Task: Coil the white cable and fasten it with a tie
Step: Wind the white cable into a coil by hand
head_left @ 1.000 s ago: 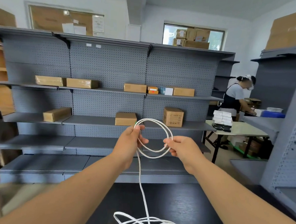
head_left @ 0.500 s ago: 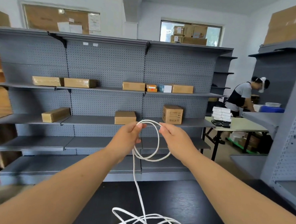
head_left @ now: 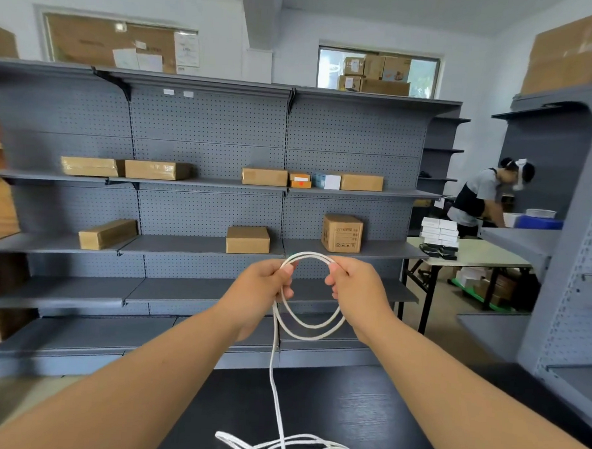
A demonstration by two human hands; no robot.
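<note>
The white cable [head_left: 311,330] forms a small coil of two or three loops held up in front of me. My left hand [head_left: 260,291] grips the coil's left side, fingers curled round the strands. My right hand [head_left: 356,292] pinches the top right of the coil. One strand hangs straight down from my left hand to a loose tangle of the same cable on the black table [head_left: 346,409]. No tie is in view.
Grey pegboard shelving [head_left: 206,216] with cardboard boxes stands behind the table. Another grey shelf unit [head_left: 574,259] rises at the right. A person [head_left: 477,199] works at a pale table [head_left: 474,256] in the back right.
My right hand has moved up from the coil's right side to its top, close to my left hand. The coil now hangs lower and narrower. The view shifted slightly.
</note>
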